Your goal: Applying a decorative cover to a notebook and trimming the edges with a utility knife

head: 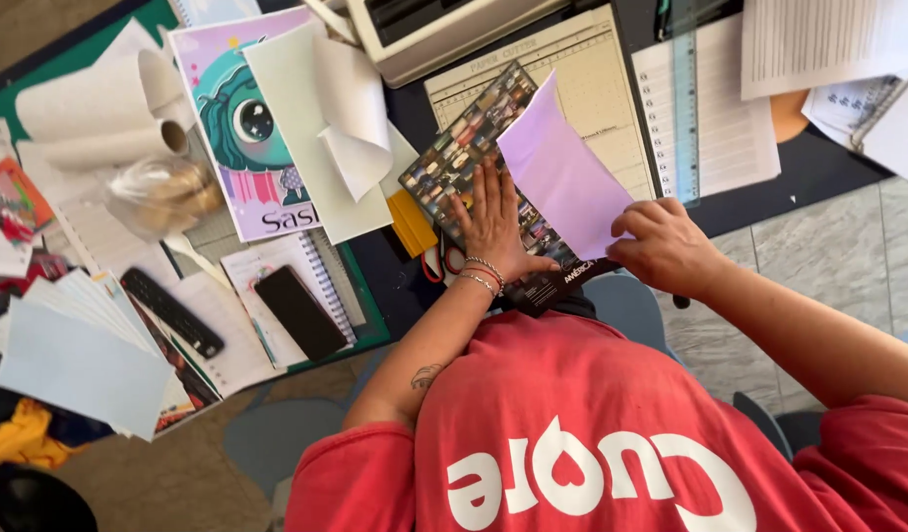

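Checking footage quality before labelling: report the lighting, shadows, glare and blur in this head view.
Head view: even, soft daylight, with only faint shadows under the left hand and the right hand; the lilac sheet reads bright but not blown out; the dark photo-printed cover shows slight sheen; hands and central papers are sharp; wide-angle bending at the edges.

Dark photo-covered book (474, 158) partly hidden under lilac sheet (562, 167), scissors (442, 261) mostly under left hand (495, 222); paper trimmer (434, 30) cut off at top

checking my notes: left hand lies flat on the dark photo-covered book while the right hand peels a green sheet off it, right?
Not quite: the sheet is pale lilac, not green. The head view shows the left hand flat on the dark photo-covered book while the right hand pinches the sheet's lower edge.
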